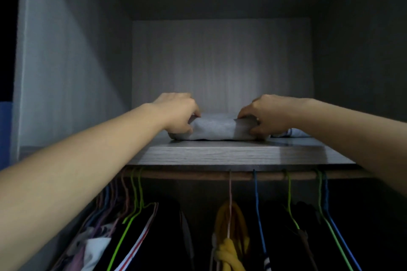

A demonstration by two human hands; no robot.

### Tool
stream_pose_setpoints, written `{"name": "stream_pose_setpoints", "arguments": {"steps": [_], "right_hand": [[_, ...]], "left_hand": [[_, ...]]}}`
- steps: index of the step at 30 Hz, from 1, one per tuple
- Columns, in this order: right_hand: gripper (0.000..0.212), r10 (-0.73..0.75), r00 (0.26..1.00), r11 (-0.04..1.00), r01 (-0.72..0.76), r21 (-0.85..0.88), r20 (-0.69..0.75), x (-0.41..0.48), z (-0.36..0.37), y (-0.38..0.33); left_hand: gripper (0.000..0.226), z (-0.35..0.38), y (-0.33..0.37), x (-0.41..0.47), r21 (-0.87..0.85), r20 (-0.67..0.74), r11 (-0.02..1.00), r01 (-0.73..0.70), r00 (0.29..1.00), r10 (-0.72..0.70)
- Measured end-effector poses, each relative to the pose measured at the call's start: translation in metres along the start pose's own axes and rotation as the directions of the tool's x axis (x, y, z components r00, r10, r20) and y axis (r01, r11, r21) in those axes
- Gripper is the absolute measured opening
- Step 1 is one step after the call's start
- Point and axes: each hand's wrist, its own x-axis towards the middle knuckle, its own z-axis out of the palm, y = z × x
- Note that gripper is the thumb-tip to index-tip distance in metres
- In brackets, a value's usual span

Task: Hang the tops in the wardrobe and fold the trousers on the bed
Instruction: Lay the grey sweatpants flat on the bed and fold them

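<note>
A folded light grey garment lies on the wardrobe's upper shelf, near its front edge. My left hand grips the garment's left end with curled fingers. My right hand grips its right end, thumb underneath and fingers on top. Both arms reach up and forward from the lower corners of the view. Below the shelf, tops hang on coloured hangers from a wooden rail, among them a yellow top and a dark top with striped trim.
Another pale folded cloth lies on the shelf just right of my right hand. The shelf compartment is deep, with a grey back wall and side walls. Green and blue hangers hang on the rail.
</note>
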Motion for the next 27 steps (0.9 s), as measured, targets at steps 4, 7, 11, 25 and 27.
{"name": "stream_pose_setpoints", "arguments": {"steps": [4,7,11,25,27], "right_hand": [[0.049,0.033,0.999,0.999,-0.034,0.039,0.03,0.025,0.009,0.006],[0.048,0.063,0.994,0.997,-0.066,0.033,0.088,0.039,0.02,0.012],[0.055,0.074,0.981,0.992,-0.091,0.086,0.181,0.047,0.031,0.021],[0.052,0.457,0.655,0.888,-0.291,0.356,-0.602,-0.062,-0.008,-0.043],[0.05,0.485,0.53,0.873,-0.246,0.42,-0.696,-0.084,-0.002,-0.074]], "left_hand": [[0.009,0.006,0.013,0.023,0.061,0.031,0.997,0.056,0.998,-0.058],[0.009,0.015,0.018,0.038,-0.051,0.099,0.996,0.076,0.993,-0.07],[0.043,0.021,0.019,0.039,-0.161,0.274,0.984,0.074,0.961,-0.027],[0.055,-0.005,-0.006,-0.087,-0.269,-0.464,0.948,0.173,0.839,-0.285],[0.055,0.0,0.008,-0.12,-0.332,-0.582,0.932,0.148,0.745,-0.326]]}}
